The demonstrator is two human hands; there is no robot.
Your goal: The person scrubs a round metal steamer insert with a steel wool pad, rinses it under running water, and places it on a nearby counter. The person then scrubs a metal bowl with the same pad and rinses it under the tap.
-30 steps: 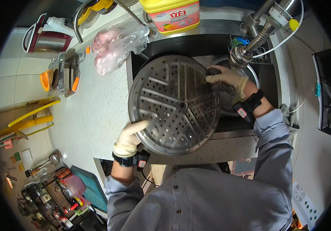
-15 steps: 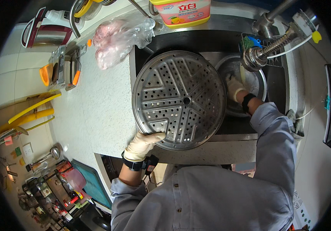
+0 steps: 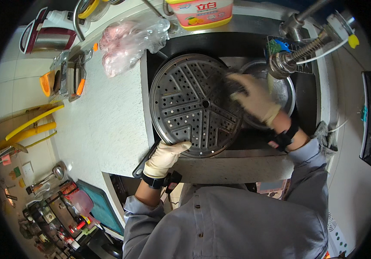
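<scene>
A round metal steamer plate [image 3: 181, 93], punched with many holes and pressed with ribs, tilts over the left part of the dark sink. My gloved left hand [image 3: 166, 159] grips its near left rim, thumb on top and fingers beneath. My gloved right hand [image 3: 256, 97] is over the plate's right side, smeared by motion, with its fingers curled round a dark scrubber [image 3: 230, 87] that is too blurred to show its make. Behind that hand a metal basin [image 3: 287, 93] stands in the sink. A black handle [image 3: 145, 160] sticks out beside my left hand, its other end hidden under the plate.
The faucet with a coiled spring [image 3: 282, 64] reaches over the sink's right side, near a wire rack [image 3: 308, 67] with sponges. A pink tub [image 3: 202, 15] stands behind the sink. On the left counter lie a bag of meat [image 3: 127, 45] and a knife holder [image 3: 66, 77].
My right hand has come out of the basin and moved left onto the plate with the dark scrubber. The plate has shifted slightly toward me, and the black handle now shows.
</scene>
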